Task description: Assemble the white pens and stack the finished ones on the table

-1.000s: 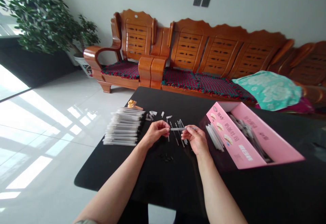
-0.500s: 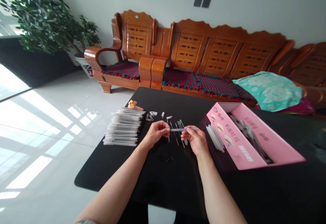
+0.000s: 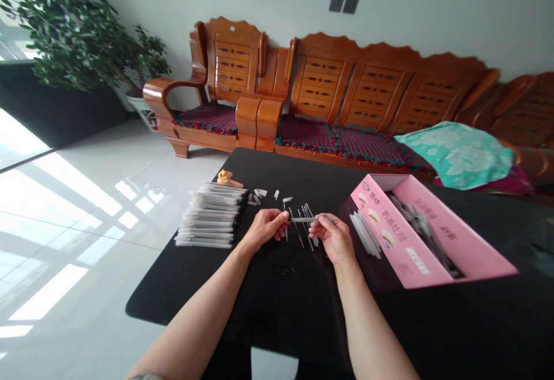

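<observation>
Over the black table (image 3: 277,305) my right hand (image 3: 331,236) pinches a thin clear pen barrel (image 3: 308,219), held level and pointing left. My left hand (image 3: 266,225) is closed in a pinch at the barrel's left end, on something too small to name. Under the hands lie several thin pen refills (image 3: 305,224) and a few small black bits (image 3: 282,266). A neat stack of finished pens (image 3: 210,222) lies to the left of my left hand.
An open pink carton (image 3: 426,241) holding more pen parts stands to the right, with a bundle of white tubes (image 3: 366,233) beside it. Small white caps (image 3: 268,195) and a little orange figure (image 3: 225,176) sit behind. Wooden sofas, a plant and a teal cloth are beyond.
Both hands stay almost where they were. My left hand's fingers have closed in slightly toward the barrel's left end.
</observation>
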Demonstrator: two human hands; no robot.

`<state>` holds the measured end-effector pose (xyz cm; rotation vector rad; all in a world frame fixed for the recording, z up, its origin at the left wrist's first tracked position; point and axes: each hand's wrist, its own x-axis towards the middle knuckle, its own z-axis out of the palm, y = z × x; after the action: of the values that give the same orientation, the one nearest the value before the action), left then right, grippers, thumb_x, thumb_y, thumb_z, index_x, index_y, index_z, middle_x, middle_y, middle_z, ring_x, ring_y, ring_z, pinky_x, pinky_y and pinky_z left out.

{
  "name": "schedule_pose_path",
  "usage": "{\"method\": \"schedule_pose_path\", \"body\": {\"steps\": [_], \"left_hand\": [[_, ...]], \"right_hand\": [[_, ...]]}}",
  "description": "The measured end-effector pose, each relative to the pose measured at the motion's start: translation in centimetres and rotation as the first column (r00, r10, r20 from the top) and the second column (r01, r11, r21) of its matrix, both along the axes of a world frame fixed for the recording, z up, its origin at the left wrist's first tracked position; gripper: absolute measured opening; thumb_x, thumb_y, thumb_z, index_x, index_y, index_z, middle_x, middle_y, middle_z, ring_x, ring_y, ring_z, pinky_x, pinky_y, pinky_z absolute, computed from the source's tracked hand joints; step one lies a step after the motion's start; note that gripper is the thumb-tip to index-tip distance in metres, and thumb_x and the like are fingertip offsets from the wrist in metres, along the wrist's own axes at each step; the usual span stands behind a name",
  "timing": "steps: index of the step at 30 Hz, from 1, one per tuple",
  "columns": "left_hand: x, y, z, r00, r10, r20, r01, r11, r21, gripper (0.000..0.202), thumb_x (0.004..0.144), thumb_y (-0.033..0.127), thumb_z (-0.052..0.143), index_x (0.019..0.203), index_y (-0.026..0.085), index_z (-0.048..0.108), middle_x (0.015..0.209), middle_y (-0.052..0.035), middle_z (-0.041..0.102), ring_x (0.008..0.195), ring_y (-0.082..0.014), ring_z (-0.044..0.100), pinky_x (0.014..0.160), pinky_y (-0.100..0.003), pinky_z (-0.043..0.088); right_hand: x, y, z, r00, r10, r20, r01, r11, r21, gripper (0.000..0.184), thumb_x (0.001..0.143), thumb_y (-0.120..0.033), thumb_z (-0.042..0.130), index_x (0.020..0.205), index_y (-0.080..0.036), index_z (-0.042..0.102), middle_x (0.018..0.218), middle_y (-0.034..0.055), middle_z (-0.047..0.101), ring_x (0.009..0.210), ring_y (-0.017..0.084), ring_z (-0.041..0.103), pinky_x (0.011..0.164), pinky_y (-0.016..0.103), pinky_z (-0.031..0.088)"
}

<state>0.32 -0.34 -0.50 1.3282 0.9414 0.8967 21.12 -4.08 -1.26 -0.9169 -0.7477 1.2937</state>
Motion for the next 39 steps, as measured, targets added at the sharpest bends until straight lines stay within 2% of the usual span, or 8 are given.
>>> {"method": "schedule_pose_path", "body": {"steps": [5, 13, 20, 25, 28, 30, 34, 39], "left_hand": [[-0.1, 0.1, -0.6, 0.998, -0.046, -0.038, 0.047, 0.999, 0.018, 0.042, 0.080, 0.053, 0.064, 0.073, 0.011, 0.063, 0.059, -0.0013, 0.059, 0.044, -0.0075, 0.053, 0.037, -0.015, 0.038], [0.1, 0.1, -0.6, 0.998, -0.022, 0.059, 0.022, 1.000, 0.005, 0.037, 0.070, 0.044, 0.076, 0.082, 0.011, 0.064, 0.057, -0.0004, 0.059, 0.048, -0.0099, 0.057, 0.045, -0.019, 0.047], [-0.2, 0.1, -0.7, 0.996, 0.000, -0.093, 0.003, 1.000, 0.027, 0.052, 0.085, 0.060, 0.053, 0.073, 0.011, 0.065, 0.057, -0.0023, 0.059, 0.039, -0.0061, 0.050, 0.034, -0.014, 0.033], [0.0, 0.2, -0.7, 0.999, 0.001, -0.043, 0.002, 0.998, 0.067, 0.040, 0.077, 0.052, 0.068, 0.074, 0.012, 0.062, 0.055, 0.0005, 0.057, 0.042, -0.0072, 0.051, 0.038, -0.015, 0.039], [0.1, 0.2, -0.5, 0.999, 0.013, 0.036, -0.015, 0.998, 0.067, 0.041, 0.069, 0.046, 0.077, 0.088, 0.012, 0.064, 0.061, 0.0003, 0.061, 0.048, -0.0095, 0.057, 0.043, -0.018, 0.045], [0.2, 0.1, -0.4, 1.000, 0.024, -0.004, -0.024, 0.997, 0.075, 0.044, 0.072, 0.050, 0.073, 0.093, 0.012, 0.065, 0.063, -0.0006, 0.062, 0.046, -0.0096, 0.056, 0.040, -0.018, 0.044], [0.2, -0.3, -0.2, 0.985, -0.009, -0.175, 0.025, 0.996, 0.090, 0.051, 0.087, 0.059, 0.050, 0.072, 0.012, 0.064, 0.056, -0.0020, 0.060, 0.037, -0.0075, 0.050, 0.035, -0.016, 0.035], [0.3, -0.7, 0.3, 0.980, 0.014, -0.198, 0.027, 0.979, 0.203, 0.041, 0.084, 0.052, 0.058, 0.072, 0.014, 0.063, 0.051, 0.0003, 0.058, 0.039, -0.0076, 0.050, 0.038, -0.015, 0.035]], "right_hand": [[-0.1, 0.0, 0.0, 1.000, 0.007, 0.024, -0.007, 1.000, -0.001, 0.021, 0.073, -0.028, 0.079, 0.087, -0.014, 0.070, 0.067, 0.0053, 0.074, 0.055, 0.018, 0.070, 0.050, 0.027, 0.060], [0.0, 0.0, -0.2, 1.000, -0.004, 0.019, 0.004, 1.000, -0.011, 0.022, 0.073, -0.029, 0.079, 0.086, -0.015, 0.070, 0.067, 0.0047, 0.074, 0.055, 0.017, 0.070, 0.050, 0.027, 0.060], [0.0, 0.0, -0.2, 1.000, -0.005, 0.022, 0.005, 1.000, -0.014, 0.023, 0.072, -0.030, 0.080, 0.086, -0.015, 0.070, 0.067, 0.0048, 0.074, 0.055, 0.018, 0.070, 0.050, 0.027, 0.060], [-0.1, -0.1, 0.1, 1.000, -0.006, 0.022, 0.007, 1.000, -0.016, 0.023, 0.072, -0.030, 0.080, 0.085, -0.014, 0.070, 0.067, 0.0052, 0.073, 0.055, 0.018, 0.070, 0.049, 0.027, 0.060], [-0.2, -0.1, 0.3, 1.000, -0.008, 0.018, 0.008, 1.000, -0.016, 0.022, 0.072, -0.029, 0.080, 0.085, -0.014, 0.070, 0.066, 0.0051, 0.073, 0.054, 0.018, 0.070, 0.049, 0.026, 0.060], [-0.3, -0.1, 0.4, 1.000, -0.010, 0.018, 0.011, 1.000, -0.014, 0.022, 0.072, -0.029, 0.080, 0.085, -0.014, 0.070, 0.066, 0.0050, 0.073, 0.054, 0.017, 0.070, 0.049, 0.026, 0.060], [-0.3, -0.1, 0.3, 1.000, -0.010, 0.024, 0.010, 1.000, -0.015, 0.022, 0.072, -0.029, 0.080, 0.085, -0.014, 0.070, 0.066, 0.0050, 0.074, 0.054, 0.018, 0.070, 0.049, 0.027, 0.060], [0.0, -0.1, 0.1, 1.000, -0.012, 0.011, 0.012, 1.000, -0.010, 0.021, 0.072, -0.029, 0.080, 0.085, -0.015, 0.070, 0.066, 0.0048, 0.073, 0.054, 0.017, 0.070, 0.049, 0.026, 0.060]]}}
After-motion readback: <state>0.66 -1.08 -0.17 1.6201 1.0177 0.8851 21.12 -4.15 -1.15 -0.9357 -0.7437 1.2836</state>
